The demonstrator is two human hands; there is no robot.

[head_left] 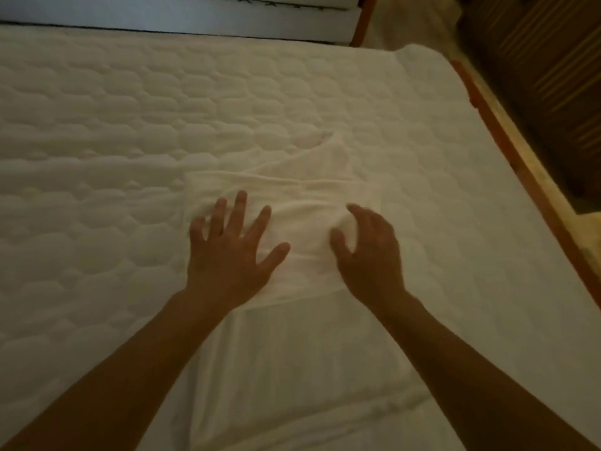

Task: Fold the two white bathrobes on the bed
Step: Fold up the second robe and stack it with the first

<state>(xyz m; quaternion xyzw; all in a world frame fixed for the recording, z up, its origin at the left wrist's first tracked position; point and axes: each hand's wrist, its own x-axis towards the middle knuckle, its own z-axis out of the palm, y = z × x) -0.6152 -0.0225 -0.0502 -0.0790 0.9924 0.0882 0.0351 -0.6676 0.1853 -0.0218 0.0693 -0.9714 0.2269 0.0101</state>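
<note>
A white bathrobe (302,320) lies partly folded in a long strip on the quilted mattress (97,131), running from the near edge toward the middle, with a folded-over upper part and a loose flap pointing away. My left hand (227,252) lies flat on the upper left of the fold, fingers spread. To its right, my right hand (367,252) rests on the same fold with its fingers bent and a bulge of cloth between thumb and fingers. I see only one robe.
The wooden bed frame (507,151) runs along the mattress's right edge, with dark floor and a slatted wooden surface (553,60) beyond. A white ledge (195,24) borders the far side of the bed.
</note>
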